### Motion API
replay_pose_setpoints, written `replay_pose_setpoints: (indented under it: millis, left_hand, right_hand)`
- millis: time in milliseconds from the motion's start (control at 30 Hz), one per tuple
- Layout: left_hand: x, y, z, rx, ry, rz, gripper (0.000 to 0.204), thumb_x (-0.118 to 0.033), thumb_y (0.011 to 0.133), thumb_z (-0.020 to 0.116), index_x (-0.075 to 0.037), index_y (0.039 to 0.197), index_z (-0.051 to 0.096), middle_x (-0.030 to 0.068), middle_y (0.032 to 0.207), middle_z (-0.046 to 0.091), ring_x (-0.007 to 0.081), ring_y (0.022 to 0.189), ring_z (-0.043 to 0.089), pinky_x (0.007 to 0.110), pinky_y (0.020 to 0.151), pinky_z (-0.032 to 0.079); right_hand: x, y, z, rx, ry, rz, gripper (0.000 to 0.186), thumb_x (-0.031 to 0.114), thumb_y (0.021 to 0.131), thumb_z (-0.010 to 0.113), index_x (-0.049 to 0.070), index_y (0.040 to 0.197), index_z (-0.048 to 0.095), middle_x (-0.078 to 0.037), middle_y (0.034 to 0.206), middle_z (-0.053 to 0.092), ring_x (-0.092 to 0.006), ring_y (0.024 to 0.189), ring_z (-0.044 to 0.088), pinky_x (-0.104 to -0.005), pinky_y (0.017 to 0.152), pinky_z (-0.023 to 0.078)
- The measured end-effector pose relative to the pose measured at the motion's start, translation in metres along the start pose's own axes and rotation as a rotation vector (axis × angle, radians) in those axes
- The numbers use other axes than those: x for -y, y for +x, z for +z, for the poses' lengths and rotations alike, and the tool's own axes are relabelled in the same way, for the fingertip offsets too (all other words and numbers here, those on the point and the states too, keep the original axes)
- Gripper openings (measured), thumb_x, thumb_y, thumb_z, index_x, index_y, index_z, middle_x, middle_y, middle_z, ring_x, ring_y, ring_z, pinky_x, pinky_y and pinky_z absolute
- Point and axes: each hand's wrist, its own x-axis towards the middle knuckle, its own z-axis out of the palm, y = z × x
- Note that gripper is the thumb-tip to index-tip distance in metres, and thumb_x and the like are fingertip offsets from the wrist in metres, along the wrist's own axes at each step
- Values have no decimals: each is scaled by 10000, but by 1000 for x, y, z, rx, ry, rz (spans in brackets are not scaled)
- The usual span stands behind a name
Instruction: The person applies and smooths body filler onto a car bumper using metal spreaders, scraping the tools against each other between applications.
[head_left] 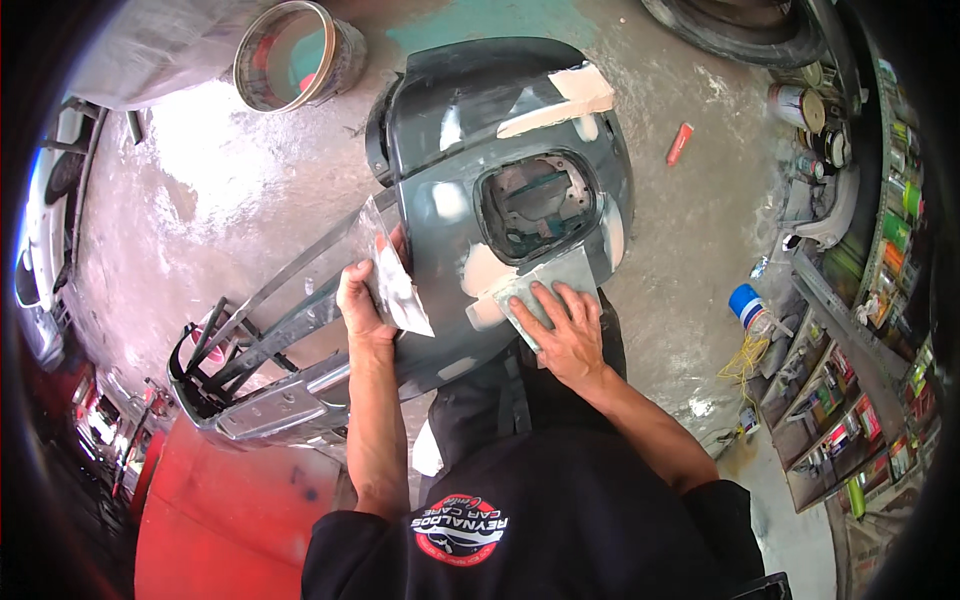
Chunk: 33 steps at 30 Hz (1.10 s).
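At frame centre, my left hand [360, 300] grips a smeared sheet [393, 285]; my right hand [566, 325], fingers spread, holds a flat spreader [572, 270] against the grey bumper [432, 240]. Uneven pressure might ridge its pale filler [488, 270].

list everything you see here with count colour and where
moulded car bumper: one, dark grey, centre
filler-like patches: several, beige, on the bumper
thin flat sheet: one, grey-white, left of centre
flat rectangular piece: one, grey-green, right of the sheet
round bucket: one, greyish, upper left
small tube-like item: one, red, floor, upper right
cylindrical container: one, blue and white, right
tangled cord: one, yellow, right
round tins: several, mixed, upper right
large panel: one, red, lower left
shirt: one, black, bottom
left grip: one, bare, holding the sheet
right grip: one, bare, on the piece
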Motion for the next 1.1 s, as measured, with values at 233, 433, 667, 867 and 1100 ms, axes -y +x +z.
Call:
replay_pose_setpoints:
  millis: [233, 433, 667, 867, 1100]
  left_hand:
    - [-2, 2, -4, 37, 68, -7, 926, -351, 720, 628, 142, 1457, 364, 225, 1399, 547, 281, 1272, 550, 348, 1109, 417]
    - [0, 0, 8, 5, 136, 33, 991, -377, 709, 617, 142, 1490, 295, 245, 1524, 411, 289, 1406, 416, 335, 1184, 298]
    - [-1, 2, -3, 54, 154, -13, 981, -388, 718, 578, 135, 1497, 292, 245, 1539, 395, 285, 1428, 387, 339, 1192, 274]
    - [0, 3, -8, 28, 166, 36, 950, -380, 748, 586, 133, 1494, 298, 255, 1550, 370, 316, 1440, 366, 357, 1202, 256]
    - [1, 5, -3, 51, 119, 37, 928, -339, 745, 627, 139, 1476, 313, 268, 1513, 419, 335, 1396, 423, 378, 1177, 317]
  right_hand:
    - [-5, 0, 10, 15, -9, -23, 670, 69, 702, 693, 231, 1349, 625, -76, 1356, 569, -304, 1217, 493, -467, 969, 399]
    - [-14, -22, 28, -5, 30, -44, 720, 78, 678, 736, 254, 1365, 610, -67, 1384, 543, -309, 1222, 496, -488, 997, 412]
    - [-8, -43, 24, 40, 17, -21, 708, 87, 681, 733, 244, 1361, 609, -57, 1378, 541, -306, 1238, 480, -490, 1010, 393]
    - [-8, -34, -17, 111, 89, 68, 764, 89, 655, 739, 233, 1388, 580, -61, 1402, 514, -313, 1248, 454, -483, 997, 375]
    - [-12, 1, -9, -41, 167, 347, 778, 22, 678, 645, 159, 1433, 519, -118, 1375, 504, -351, 1233, 465, -489, 965, 394]
